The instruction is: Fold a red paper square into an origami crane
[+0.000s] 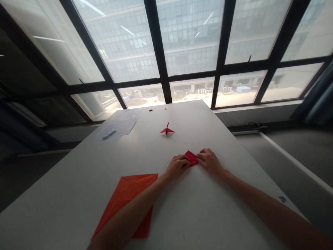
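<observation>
A small piece of red folded paper point(191, 158) lies on the white table between my two hands. My left hand point(179, 164) grips its left side with curled fingers. On the opposite side, my right hand point(209, 160) has its fingertips pressed together on the paper's right edge. The fingers hide both ends of the paper, so its full shape does not show. Farther back stands a red origami figure point(167, 131) with two spread wings and an upright point. Under my left forearm lie orange-red paper sheets point(130, 185), partly covered by the arm.
White printed sheets point(119, 121) are spread at the table's far left, with a whitish marker-like stick point(109, 134) on them. Two small round dark-rimmed holes point(150, 110) are near the far edge. The white table point(78, 187) reaches toward tall black-framed windows.
</observation>
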Motion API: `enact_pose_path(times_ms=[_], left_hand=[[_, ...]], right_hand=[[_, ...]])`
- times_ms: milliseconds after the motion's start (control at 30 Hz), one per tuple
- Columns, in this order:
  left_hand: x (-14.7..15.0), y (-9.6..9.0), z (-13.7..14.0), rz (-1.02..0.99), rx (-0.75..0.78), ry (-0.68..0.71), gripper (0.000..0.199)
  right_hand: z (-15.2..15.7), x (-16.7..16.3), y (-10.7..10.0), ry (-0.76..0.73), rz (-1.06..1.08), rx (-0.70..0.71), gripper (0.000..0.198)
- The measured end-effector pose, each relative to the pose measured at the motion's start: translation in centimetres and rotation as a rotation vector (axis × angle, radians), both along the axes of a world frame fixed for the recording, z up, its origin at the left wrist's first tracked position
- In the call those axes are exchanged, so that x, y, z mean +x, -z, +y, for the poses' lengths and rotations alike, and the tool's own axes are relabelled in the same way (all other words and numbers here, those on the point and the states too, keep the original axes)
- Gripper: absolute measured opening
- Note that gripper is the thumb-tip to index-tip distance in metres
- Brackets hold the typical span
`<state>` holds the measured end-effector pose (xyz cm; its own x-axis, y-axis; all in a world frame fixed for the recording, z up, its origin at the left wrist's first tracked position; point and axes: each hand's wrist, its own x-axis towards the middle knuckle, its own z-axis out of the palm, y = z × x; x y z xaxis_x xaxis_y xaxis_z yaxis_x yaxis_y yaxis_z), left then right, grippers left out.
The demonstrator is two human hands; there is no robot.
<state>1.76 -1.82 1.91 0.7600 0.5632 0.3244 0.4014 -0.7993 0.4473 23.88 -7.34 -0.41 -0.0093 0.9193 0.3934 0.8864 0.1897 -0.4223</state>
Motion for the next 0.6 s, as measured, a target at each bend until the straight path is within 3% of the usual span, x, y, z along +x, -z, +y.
enact_pose_path(times_ms=[133,300,367,467,600], left_hand=[[0.0,0.4,0.3,-0.019,-0.029,-0.044,0.015],[0.0,1.3,0.6,-0.059,-0.064,-0.187,0.069],[0.0,1.5,0.8,-0.046,-0.096,-0.187,0.078],[0.0,1.6,1.0,-0.078,-0.104,-0.164,0.068],[0.1,1.7,1.2,-0.145,-0.144,-0.218,0.034]], right_hand=[[0.1,-0.3,0.3,-0.05,0.097,-0.028,0.014],[0.0,-0.7,0.0,-0.113,0.217,-0.015,0.012],[0.0,-0.9,-0.1,-0.124,0.237,-0.006,0.014],[0.0,-0.9,0.0,-0.121,0.275,0.0,0.017],[0.2,-0.8,0.2,-0.117,0.247,-0.013,0.008]])
